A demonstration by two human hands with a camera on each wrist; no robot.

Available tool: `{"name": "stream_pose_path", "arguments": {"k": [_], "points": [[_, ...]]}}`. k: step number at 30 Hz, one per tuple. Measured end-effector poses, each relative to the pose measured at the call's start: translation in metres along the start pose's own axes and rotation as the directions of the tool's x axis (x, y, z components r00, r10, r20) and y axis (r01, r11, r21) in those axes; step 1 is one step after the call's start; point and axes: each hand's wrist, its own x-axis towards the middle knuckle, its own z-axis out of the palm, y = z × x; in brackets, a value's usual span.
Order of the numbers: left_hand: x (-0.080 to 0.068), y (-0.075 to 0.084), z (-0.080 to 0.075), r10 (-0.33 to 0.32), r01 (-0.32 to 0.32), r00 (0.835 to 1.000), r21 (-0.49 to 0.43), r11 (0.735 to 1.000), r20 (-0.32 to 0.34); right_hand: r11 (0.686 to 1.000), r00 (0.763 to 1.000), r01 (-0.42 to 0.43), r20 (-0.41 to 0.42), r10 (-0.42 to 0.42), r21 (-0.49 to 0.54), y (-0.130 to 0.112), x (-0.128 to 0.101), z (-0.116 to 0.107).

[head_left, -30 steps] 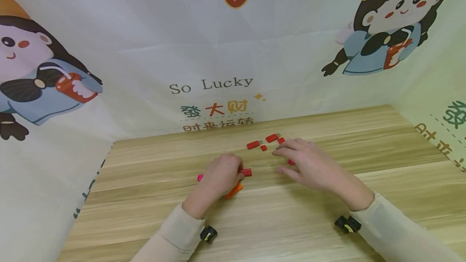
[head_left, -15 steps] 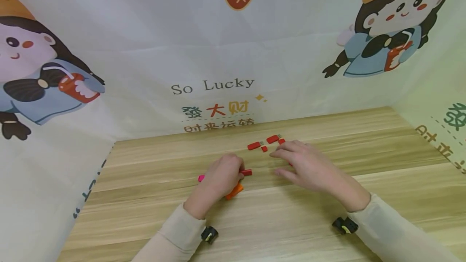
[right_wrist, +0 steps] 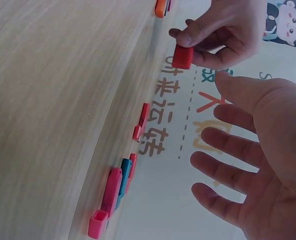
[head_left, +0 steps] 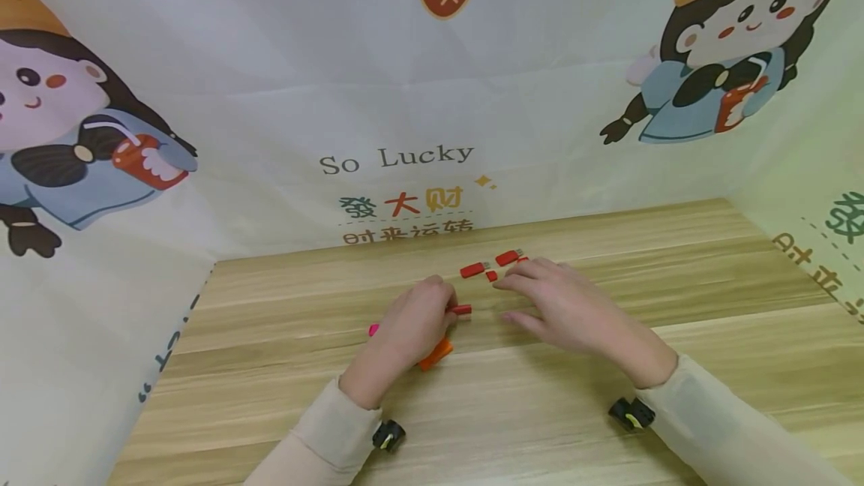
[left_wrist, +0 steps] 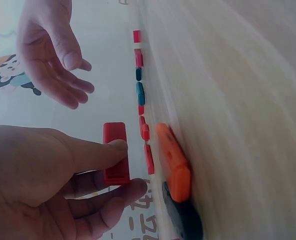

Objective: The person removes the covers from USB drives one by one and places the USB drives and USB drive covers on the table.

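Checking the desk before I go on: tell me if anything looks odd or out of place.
Nothing looks damaged or spilled. Several caps lie loose on the table apart from their sticks. The left hand pinches a red one; the right hand hovers open.

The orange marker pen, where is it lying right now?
In the head view the orange marker lies on the wooden table, just under the left hand, which pinches a small red piece.

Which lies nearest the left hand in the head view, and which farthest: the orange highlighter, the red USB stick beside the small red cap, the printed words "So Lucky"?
1. Orange highlighter: touching the left hand, on its near right.
2. Red USB stick: farther back on the table, right.
3. "So Lucky": on the backdrop, farthest.
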Motion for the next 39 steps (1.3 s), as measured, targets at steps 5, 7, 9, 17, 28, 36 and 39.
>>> {"name": "stream_pose_path", "arguments": {"k": [5, 7, 9, 17, 28, 36, 39], "points": [[-0.001, 0.004, -0.003, 0.022, -0.022, 0.999, 0.015, 1.000, -0.027, 1.000, 1.000, 0.014, -0.008, -0.014, -0.001, -0.001, 0.004, 0.001], [-0.001, 0.005, -0.003, 0.031, -0.030, 0.999, 0.018, 0.999, -0.040, 1.000, 1.000, 0.019, -0.011, -0.019, -0.001, -0.001, 0.006, 0.001], [-0.001, 0.006, -0.004, 0.037, -0.036, 0.998, 0.019, 0.999, -0.053, 1.000, 1.000, 0.023, -0.013, -0.023, -0.001, -0.001, 0.007, 0.002], [-0.004, 0.011, -0.005, 0.067, -0.066, 0.993, 0.006, 0.998, -0.094, 0.999, 0.999, 0.035, -0.010, -0.035, 0.004, -0.004, 0.012, 0.003], [-0.014, 0.019, -0.001, 0.104, -0.108, 0.981, -0.015, 0.994, -0.165, 0.997, 0.997, 0.072, -0.003, -0.073, -0.017, -0.010, 0.017, 0.009], [-0.018, 0.018, 0.003, 0.147, -0.155, 0.965, -0.020, 0.988, -0.216, 0.995, 0.995, 0.097, -0.007, -0.097, -0.037, -0.013, 0.019, 0.012], [-0.020, 0.018, 0.004, 0.153, -0.163, 0.961, -0.027, 0.986, -0.230, 0.995, 0.996, 0.094, -0.003, -0.094, -0.026, -0.015, 0.020, 0.014]]}}
